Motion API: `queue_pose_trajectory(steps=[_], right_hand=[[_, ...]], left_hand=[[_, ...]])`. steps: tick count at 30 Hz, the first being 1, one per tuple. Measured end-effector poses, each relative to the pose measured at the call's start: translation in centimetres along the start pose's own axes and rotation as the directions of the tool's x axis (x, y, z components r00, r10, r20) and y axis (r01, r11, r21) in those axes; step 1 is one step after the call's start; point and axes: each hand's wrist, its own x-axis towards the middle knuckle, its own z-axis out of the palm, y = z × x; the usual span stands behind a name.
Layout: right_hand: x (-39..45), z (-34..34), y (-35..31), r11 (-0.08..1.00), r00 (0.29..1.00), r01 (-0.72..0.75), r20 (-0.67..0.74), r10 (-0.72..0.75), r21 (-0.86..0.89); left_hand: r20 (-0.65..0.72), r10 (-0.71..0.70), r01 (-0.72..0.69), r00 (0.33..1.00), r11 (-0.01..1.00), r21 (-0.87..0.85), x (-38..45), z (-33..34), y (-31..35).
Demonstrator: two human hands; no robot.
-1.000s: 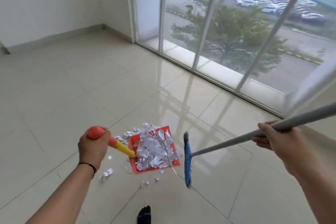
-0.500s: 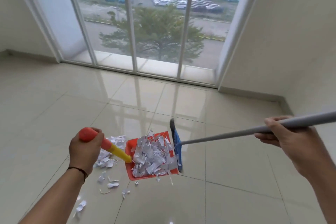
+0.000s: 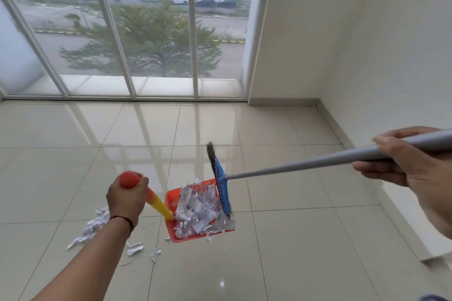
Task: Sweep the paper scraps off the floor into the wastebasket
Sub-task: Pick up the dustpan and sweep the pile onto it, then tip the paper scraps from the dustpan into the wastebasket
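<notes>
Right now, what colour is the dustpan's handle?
Yellow, with an orange-red top, on the dustpan's handle, head view.

Scraps [image 3: 199, 212] lie in the dustpan [image 3: 182, 238], broom [image 3: 221, 189] at its right.

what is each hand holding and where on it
Left hand grips the dustpan by its handle's red end; right hand grips the broom on its grey pole.
</notes>
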Motion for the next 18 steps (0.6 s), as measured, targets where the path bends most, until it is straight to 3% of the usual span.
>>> queue_pose_trajectory(steps=[8,14,18], right_hand=[[-5.4,-6.9,-4.3,1.0,0.999,0.019,-0.034,-0.02,-0.02],[-8.4,-17.6,-4.9,0.995,0.983,-0.011,-0.185,-0.008,-0.104],[-11.6,-25.1,-4.4,0.989,0.967,0.057,-0.24,-0.088,-0.133]], left_hand=[[0.067,-0.004,0.002,0.998,0.999,0.033,-5.9,2.8,-0.2],[0.132,0.045,-0.048,0.99,0.999,0.017,-14.4,7.8,1.0],[0.185,0.067,-0.066,0.98,0.998,-0.011,-22.1,11.5,1.9]])
